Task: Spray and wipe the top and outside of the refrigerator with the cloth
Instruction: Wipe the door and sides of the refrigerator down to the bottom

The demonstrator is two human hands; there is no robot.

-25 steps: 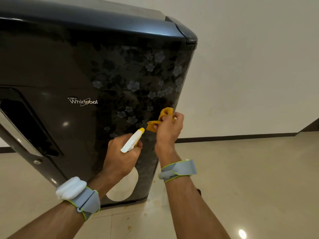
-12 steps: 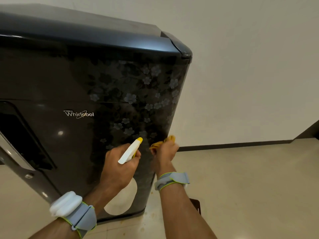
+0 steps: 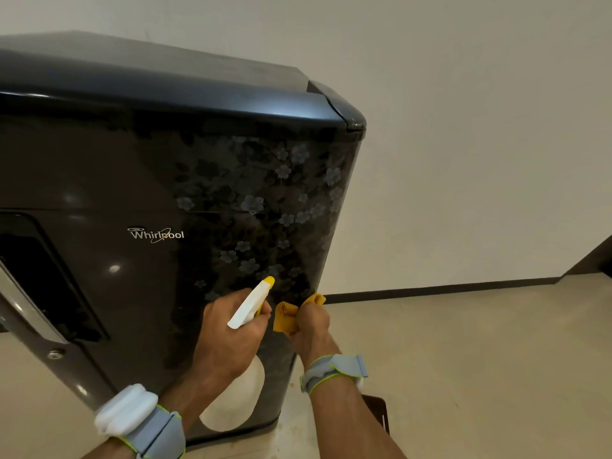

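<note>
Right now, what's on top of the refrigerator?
Nothing shows on the visible part of the refrigerator top: just a bare dark panel against the wall. The top's left end runs out of frame, unseen.

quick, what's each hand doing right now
Left hand: closed around the spray bottle, nozzle toward the refrigerator door.
Right hand: closed on the yellow cloth, at the door's right edge.

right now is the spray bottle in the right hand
No, the left hand grips the spray bottle, while the right hand holds the yellow cloth.
</note>
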